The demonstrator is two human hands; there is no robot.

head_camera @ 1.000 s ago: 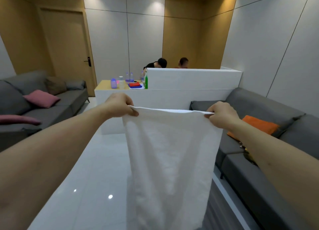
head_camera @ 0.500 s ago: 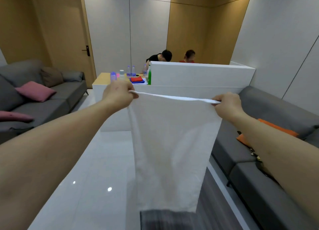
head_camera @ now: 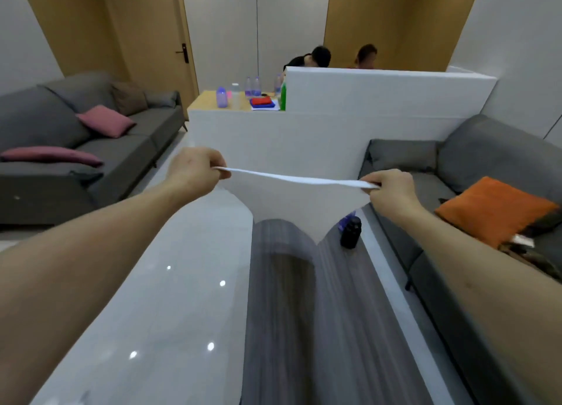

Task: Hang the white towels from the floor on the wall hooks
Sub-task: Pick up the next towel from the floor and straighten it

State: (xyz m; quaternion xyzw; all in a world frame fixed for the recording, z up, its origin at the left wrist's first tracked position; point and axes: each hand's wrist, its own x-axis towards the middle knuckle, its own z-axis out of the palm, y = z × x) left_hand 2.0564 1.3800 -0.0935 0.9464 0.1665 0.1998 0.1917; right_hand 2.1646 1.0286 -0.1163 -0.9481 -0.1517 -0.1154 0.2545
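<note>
The glossy pale floor (head_camera: 170, 298) fills the lower left of the head view, with a grey striped rug (head_camera: 328, 328) running down the middle toward the camera. A grey sofa (head_camera: 91, 149) stands along the left side carrying two pink cushions (head_camera: 105, 124), and a second grey sofa (head_camera: 474, 167) lines the right wall with an orange cushion (head_camera: 494, 208) on its seat. Between them, farther back, a white partition (head_camera: 365, 100) rises, and the lower wooden surface (head_camera: 206, 100) at its left end carries several clear bottles (head_camera: 222, 97), a green bottle and a red and blue folded stack (head_camera: 263, 102). Two people show only as heads behind the partition. Both bare forearms reach forward from the bottom corners. The white towel (head_camera: 292, 203) is off the floor, held in the air between the two hands above the far end of the rug, its top edge pulled into a nearly flat line and the cloth beneath tapering to a point. The left hand (head_camera: 194, 170) has its grip closed, pinching the left corner of the towel; the right hand (head_camera: 390, 191) likewise pinches the right corner between thumb and fingers. A small dark bottle (head_camera: 350, 232) stands on the rug just below the right hand, with something purple partly hidden behind it.
</note>
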